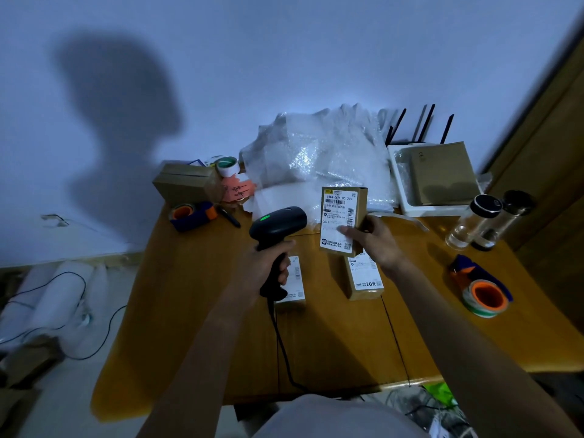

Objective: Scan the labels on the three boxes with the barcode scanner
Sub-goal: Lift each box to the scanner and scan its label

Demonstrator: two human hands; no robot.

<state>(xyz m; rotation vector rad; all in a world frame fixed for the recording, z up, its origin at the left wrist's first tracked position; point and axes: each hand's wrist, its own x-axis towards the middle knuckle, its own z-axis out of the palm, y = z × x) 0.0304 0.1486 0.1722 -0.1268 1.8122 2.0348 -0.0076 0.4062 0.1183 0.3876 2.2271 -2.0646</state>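
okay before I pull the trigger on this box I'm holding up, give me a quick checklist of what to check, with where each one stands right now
1. Scanner firmly gripped in the left hand: ok.
2. Held box steady in the right hand, off the table: ok.
3. Label turned toward the scanner: cannot tell; it faces the camera, and the scanner's nose points up and to the right, near the box.
4. Barcode uncovered: ok; the thumb lies lower on the label, below the top barcode.
5. Scanner powered: ok, a green light glows on top.
6. Other two boxes lying within reach on the table: ok.
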